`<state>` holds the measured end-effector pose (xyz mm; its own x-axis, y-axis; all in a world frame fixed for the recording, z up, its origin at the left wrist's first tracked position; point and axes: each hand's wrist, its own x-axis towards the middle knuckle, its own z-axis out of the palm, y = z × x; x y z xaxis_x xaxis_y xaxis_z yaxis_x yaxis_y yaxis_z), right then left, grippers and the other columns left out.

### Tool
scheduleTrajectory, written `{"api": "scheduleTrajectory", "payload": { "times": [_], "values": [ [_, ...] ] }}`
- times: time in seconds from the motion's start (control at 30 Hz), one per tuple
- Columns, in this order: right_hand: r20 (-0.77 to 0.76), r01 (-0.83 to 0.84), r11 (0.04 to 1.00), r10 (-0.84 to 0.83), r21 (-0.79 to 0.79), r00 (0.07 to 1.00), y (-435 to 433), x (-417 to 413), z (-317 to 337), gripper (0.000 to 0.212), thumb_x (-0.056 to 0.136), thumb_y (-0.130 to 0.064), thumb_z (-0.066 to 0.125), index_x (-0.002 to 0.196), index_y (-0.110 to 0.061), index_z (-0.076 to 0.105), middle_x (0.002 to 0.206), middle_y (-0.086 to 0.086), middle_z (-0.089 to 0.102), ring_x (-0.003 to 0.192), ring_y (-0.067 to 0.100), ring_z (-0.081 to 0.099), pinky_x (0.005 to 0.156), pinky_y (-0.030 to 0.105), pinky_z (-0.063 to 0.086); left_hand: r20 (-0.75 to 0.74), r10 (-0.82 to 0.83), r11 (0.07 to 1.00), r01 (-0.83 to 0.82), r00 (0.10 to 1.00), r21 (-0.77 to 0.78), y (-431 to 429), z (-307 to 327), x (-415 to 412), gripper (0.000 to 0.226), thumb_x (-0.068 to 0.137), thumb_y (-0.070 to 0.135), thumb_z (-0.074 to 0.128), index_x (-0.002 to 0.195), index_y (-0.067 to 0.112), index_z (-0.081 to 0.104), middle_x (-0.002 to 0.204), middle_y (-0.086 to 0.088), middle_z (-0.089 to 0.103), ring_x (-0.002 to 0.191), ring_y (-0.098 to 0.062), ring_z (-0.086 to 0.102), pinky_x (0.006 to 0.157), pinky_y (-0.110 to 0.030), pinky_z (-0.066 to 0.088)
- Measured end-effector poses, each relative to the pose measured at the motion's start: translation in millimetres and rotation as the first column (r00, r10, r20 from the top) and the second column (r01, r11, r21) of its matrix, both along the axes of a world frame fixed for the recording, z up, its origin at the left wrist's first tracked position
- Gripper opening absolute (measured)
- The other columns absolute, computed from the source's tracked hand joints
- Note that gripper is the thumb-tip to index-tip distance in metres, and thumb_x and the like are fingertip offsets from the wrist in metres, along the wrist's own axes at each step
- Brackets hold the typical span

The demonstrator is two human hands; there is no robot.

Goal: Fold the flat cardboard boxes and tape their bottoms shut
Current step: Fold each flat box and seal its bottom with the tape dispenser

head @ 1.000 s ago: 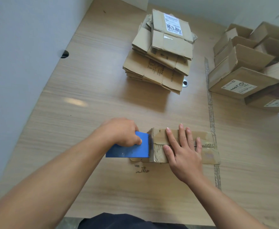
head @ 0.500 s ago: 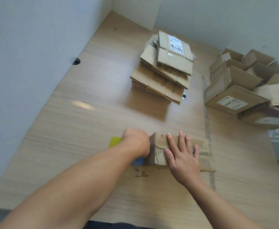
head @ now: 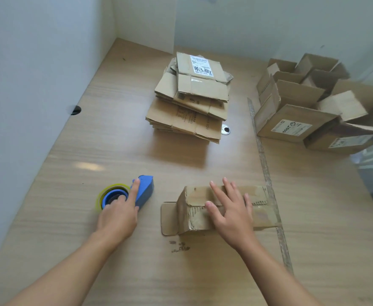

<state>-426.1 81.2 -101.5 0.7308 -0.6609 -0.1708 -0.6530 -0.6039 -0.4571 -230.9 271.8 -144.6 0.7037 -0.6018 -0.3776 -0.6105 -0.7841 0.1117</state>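
Note:
A small cardboard box (head: 194, 214) lies bottom up on the wooden table (head: 115, 140), with tape along its seam and one flap flat on the table at its left. My right hand (head: 229, 212) presses on top of it with straight, spread fingers. To the left, a blue tape dispenser (head: 144, 191) with a yellowish roll lies on the table, apart from the box. My left hand (head: 119, 214) rests on the dispenser, its index finger straight along the blue body and another fingertip at the roll's core. A stack of flat boxes (head: 192, 100) sits at the back centre.
Several folded, open-topped boxes (head: 295, 120) are piled at the back right. A strip of tape (head: 267, 173) runs along the table from back to front, right of the box. White walls close the left and back. A cable hole (head: 225, 129) lies beside the flat stack.
My left hand has carried the tape dispenser away from the box's left end and laid it on the table to the left. My right hand stays pressed on the box.

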Motion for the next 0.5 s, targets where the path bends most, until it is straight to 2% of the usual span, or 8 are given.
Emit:
{"api": "scheduleTrajectory", "payload": {
  "times": [0.1,0.17,0.2,0.27,0.3,0.33,0.4,0.5],
  "values": [
    [0.271,0.118,0.968,-0.177,0.221,0.946,-6.5,-4.6,6.3,0.048,0.092,-0.054,0.045,0.139,-0.046,0.047,0.156,-0.019,0.031,0.144,-0.007,0.021,0.125,0.038,0.006,-0.059,0.073,0.997,-0.075,0.996,-0.034,-0.1,-7.1,-8.9,0.077,0.101,0.037,0.036,0.153,0.031,-0.022,0.116,-0.005,0.054,0.105,-0.025,0.054,0.076,-0.035,0.041],
    [0.397,0.146,0.909,-0.309,0.39,0.864,-13.4,-10.8,13.4,0.036,0.099,-0.034,0.056,0.133,-0.046,0.052,0.15,-0.022,0.039,0.138,-0.014,0.028,0.122,0.035,0.024,-0.074,0.163,0.987,-0.163,0.984,0.002,-5.8,-2.5,-11.7,0.073,0.1,0.043,0.036,0.156,0.034,-0.012,0.131,-0.01,0.047,0.12,-0.028,0.048,0.094,-0.038,0.042],
    [0.43,0.135,0.894,-0.333,0.428,0.839,-16.9,-15.2,17.9,0.037,0.099,-0.027,0.058,0.131,-0.047,0.053,0.148,-0.024,0.041,0.137,-0.016,0.029,0.12,0.031,0.027,-0.073,0.204,0.979,-0.204,0.976,0.002,-10.4,3.3,-14.7,0.07,0.1,0.046,0.036,0.157,0.035,-0.004,0.145,-0.012,0.038,0.133,-0.03,0.039,0.106,-0.042,0.035],
    [0.47,0.088,0.921,-0.275,0.38,0.839,-25.1,-26.7,23.6,0.041,0.098,-0.022,0.06,0.129,-0.047,0.055,0.148,-0.027,0.04,0.139,-0.013,0.027,0.119,0.024,0.025,-0.169,0.251,0.937,-0.283,0.953,-0.206,-25.8,26.2,-30.4,0.067,0.1,0.047,0.041,0.157,0.032,0.01,0.162,-0.009,0.014,0.148,-0.027,0.015,0.117,-0.044,0.017],
    [0.472,0.069,0.948,-0.218,0.312,0.854,-30.5,-32.8,24.5,0.041,0.097,-0.022,0.061,0.13,-0.046,0.055,0.149,-0.026,0.039,0.143,-0.01,0.023,0.118,0.022,0.022,-0.251,0.24,0.884,-0.318,0.938,-0.342,-35.7,36.5,-40.7,0.068,0.099,0.046,0.047,0.157,0.028,0.016,0.164,-0.005,0.012,0.151,-0.022,0.011,0.118,-0.04,0.014],
    [0.453,0.07,0.972,-0.169,0.226,0.876,-38.4,-38.2,23.0,0.042,0.097,-0.021,0.062,0.131,-0.044,0.056,0.151,-0.024,0.038,0.146,-0.005,0.019,0.119,0.022,0.019,-0.338,0.219,0.829,-0.357,0.915,-0.431,-46.8,50.2,-52.8,0.07,0.098,0.045,0.051,0.157,0.025,0.02,0.164,0.001,0.016,0.151,-0.016,0.013,0.118,-0.034,0.014],
    [0.363,0.151,0.982,-0.183,0.114,0.914,-59.6,-48.7,18.1,0.045,0.097,-0.018,0.061,0.137,-0.038,0.054,0.156,-0.016,0.032,0.151,0.007,0.012,0.121,0.027,0.014,-0.492,0.205,0.781,-0.445,0.846,-0.439,-68.1,64.1,-76.2,0.075,0.093,0.052,0.057,0.155,0.023,0.027,0.154,0.008,0.037,0.145,-0.013,0.031,0.115,-0.03,0.026],
    [0.203,0.325,0.922,-0.366,0.212,0.908,-89.0,-61.5,16.6,0.054,0.099,-0.024,0.056,0.15,-0.026,0.04,0.161,-0.003,0.028,0.151,0.016,0.019,0.119,0.03,0.016,-0.567,0.249,0.777,-0.512,0.785,-0.367,-91.8,57.6,-105.4,0.077,0.083,0.071,0.053,0.146,0.028,0.042,0.12,0.018,0.065,0.117,-0.012,0.057,0.103,-0.033,0.043]
  ]
}}
